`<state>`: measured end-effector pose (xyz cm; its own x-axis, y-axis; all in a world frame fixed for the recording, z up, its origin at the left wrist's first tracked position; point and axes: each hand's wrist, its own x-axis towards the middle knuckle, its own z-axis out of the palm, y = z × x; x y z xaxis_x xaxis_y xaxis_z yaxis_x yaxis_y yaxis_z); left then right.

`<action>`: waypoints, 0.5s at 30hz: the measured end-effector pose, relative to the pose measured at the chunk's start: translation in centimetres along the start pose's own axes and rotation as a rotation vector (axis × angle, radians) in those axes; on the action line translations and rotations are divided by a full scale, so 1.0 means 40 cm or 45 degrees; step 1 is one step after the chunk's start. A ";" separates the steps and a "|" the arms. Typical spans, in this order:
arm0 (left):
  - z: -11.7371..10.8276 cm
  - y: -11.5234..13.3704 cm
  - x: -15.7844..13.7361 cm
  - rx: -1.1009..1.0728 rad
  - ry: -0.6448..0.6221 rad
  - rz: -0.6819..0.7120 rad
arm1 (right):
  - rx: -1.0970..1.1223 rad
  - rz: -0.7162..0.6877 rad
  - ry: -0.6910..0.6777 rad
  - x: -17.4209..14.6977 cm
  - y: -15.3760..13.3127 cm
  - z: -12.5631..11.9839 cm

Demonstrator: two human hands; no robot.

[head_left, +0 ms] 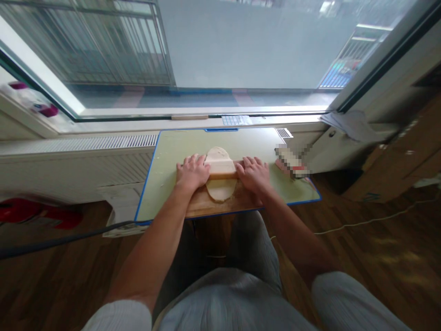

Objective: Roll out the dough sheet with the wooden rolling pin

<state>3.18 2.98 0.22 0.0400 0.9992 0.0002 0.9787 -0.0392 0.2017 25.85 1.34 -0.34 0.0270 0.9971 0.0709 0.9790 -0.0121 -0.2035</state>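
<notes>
A pale wooden rolling pin point(222, 169) lies crosswise over a flattened oval of dough point(221, 191), which shows both beyond it and on my side of it. My left hand point(193, 172) rests over the pin's left end, fingers curving forward across it. On the right end, my right hand point(254, 174) grips in the same way. Both palms hide the ends of the pin. Under the dough is a brown wooden board point(203, 207), partly covered by my hands.
The board lies on a pale green, blue-edged tabletop point(165, 161). A blurred-out package point(292, 163) sits at its right side. Beyond are a radiator point(131, 141) and a window. A red object point(37, 214) is on the left; a cardboard box point(396, 156) stands right.
</notes>
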 end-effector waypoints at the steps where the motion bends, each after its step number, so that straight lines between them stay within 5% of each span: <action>1: 0.003 0.000 -0.019 0.009 0.045 0.017 | -0.008 -0.005 0.010 -0.021 0.002 0.001; 15: 0.011 0.002 -0.243 -0.028 0.175 0.135 | 0.049 -0.103 0.228 -0.255 0.033 0.031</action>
<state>2.95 -6.72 -0.20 0.1134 0.9811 0.1566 0.9656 -0.1460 0.2152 26.62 -8.76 -2.54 -0.0123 0.9654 0.2603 0.9710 0.0737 -0.2274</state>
